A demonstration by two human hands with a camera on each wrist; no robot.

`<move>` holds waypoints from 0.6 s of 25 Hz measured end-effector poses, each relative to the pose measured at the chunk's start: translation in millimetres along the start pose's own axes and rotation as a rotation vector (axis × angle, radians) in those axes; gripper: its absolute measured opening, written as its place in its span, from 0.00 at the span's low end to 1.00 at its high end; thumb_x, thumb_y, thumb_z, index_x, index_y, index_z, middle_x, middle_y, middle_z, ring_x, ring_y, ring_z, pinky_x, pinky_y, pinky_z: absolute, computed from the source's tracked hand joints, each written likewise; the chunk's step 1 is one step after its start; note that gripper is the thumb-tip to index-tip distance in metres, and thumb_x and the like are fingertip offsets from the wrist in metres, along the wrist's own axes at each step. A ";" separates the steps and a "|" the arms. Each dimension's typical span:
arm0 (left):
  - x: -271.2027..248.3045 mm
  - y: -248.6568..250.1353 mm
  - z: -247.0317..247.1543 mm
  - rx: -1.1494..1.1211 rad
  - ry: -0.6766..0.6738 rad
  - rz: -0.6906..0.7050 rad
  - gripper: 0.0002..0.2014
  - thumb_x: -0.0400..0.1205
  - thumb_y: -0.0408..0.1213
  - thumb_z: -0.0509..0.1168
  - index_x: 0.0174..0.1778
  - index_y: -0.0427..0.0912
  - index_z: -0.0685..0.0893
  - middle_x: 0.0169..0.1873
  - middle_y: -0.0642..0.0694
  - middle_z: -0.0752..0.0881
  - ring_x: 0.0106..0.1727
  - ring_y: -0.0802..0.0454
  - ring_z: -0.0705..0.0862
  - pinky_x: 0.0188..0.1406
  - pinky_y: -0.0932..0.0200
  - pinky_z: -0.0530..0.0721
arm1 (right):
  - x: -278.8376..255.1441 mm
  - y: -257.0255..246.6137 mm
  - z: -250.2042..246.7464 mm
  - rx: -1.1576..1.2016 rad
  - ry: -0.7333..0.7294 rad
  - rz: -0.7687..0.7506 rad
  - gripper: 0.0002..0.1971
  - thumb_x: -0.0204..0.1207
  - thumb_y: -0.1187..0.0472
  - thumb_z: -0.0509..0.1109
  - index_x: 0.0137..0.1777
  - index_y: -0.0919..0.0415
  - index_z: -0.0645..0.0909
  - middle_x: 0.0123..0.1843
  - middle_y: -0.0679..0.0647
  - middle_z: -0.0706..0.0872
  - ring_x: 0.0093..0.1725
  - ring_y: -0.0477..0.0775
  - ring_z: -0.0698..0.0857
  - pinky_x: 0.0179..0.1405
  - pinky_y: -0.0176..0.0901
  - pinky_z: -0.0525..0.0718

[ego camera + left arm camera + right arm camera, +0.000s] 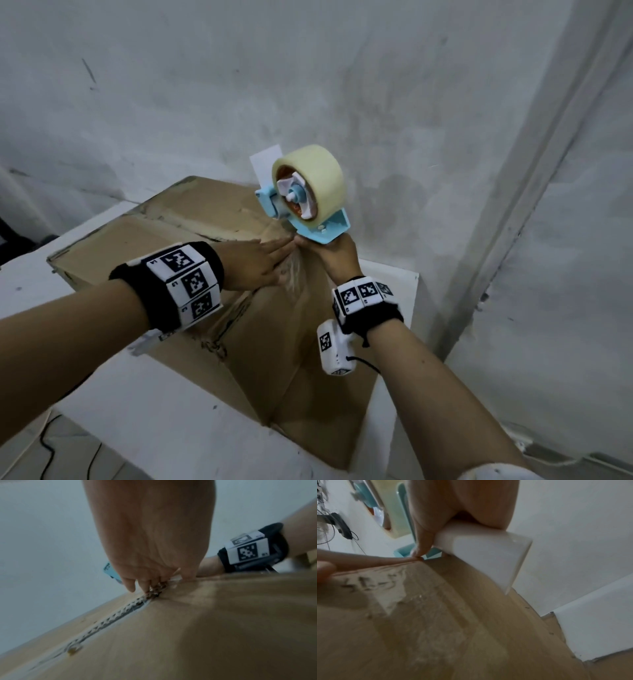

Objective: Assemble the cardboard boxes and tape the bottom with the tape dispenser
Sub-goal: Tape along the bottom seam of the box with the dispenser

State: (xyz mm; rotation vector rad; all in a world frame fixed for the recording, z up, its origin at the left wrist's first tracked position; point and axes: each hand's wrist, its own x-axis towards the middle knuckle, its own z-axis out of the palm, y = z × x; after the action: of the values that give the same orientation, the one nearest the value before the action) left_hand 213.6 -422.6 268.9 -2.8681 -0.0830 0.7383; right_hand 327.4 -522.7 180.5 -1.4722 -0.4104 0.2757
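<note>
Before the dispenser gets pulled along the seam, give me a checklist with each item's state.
1. Right hand grips the tape dispenser by its handle: ok.
2. Left hand lies flat on the cardboard box, fingers at the seam: ok.
3. Tape end stuck to the box under the fingers: cannot tell.
4. Flaps closed along the seam: ok, though the edges look ragged.
5. Box sits on the white table: ok.
6. Enough tape on the roll: ok.
</note>
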 end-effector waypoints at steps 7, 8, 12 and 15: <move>-6.5 -5.5 5.7 0.414 0.062 0.299 0.51 0.64 0.62 0.16 0.79 0.50 0.61 0.84 0.47 0.42 0.84 0.50 0.38 0.80 0.52 0.34 | 3.1 -18.2 -19.4 0.089 -0.056 -0.058 0.16 0.63 0.72 0.79 0.52 0.68 0.85 0.53 0.62 0.88 0.41 0.39 0.86 0.50 0.33 0.84; -2.6 -5.9 5.1 0.444 0.061 0.355 0.51 0.65 0.61 0.16 0.77 0.49 0.66 0.84 0.49 0.49 0.84 0.52 0.37 0.77 0.53 0.31 | 3.4 -20.7 -22.0 0.089 -0.043 -0.062 0.16 0.63 0.72 0.79 0.52 0.68 0.85 0.53 0.60 0.88 0.43 0.41 0.87 0.51 0.34 0.84; 13.4 -15.1 -1.2 0.485 0.140 0.512 0.50 0.71 0.62 0.17 0.69 0.47 0.78 0.77 0.48 0.71 0.84 0.47 0.57 0.79 0.53 0.41 | 4.2 -29.7 -25.1 0.119 -0.041 -0.055 0.15 0.65 0.71 0.78 0.53 0.68 0.85 0.52 0.58 0.87 0.51 0.51 0.85 0.59 0.43 0.82; 10.3 -26.4 -4.9 0.365 0.149 0.355 0.51 0.66 0.65 0.13 0.78 0.55 0.64 0.83 0.50 0.54 0.85 0.52 0.47 0.82 0.51 0.42 | 5.6 -28.7 -22.0 0.133 -0.032 -0.053 0.13 0.65 0.70 0.78 0.49 0.63 0.85 0.53 0.60 0.88 0.53 0.53 0.85 0.62 0.47 0.82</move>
State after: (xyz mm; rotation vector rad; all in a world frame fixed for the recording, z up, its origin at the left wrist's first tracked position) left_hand 224.6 -396.4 273.1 -2.5950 0.5354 0.5233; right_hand 339.9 -542.7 208.5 -1.3266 -0.4481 0.2794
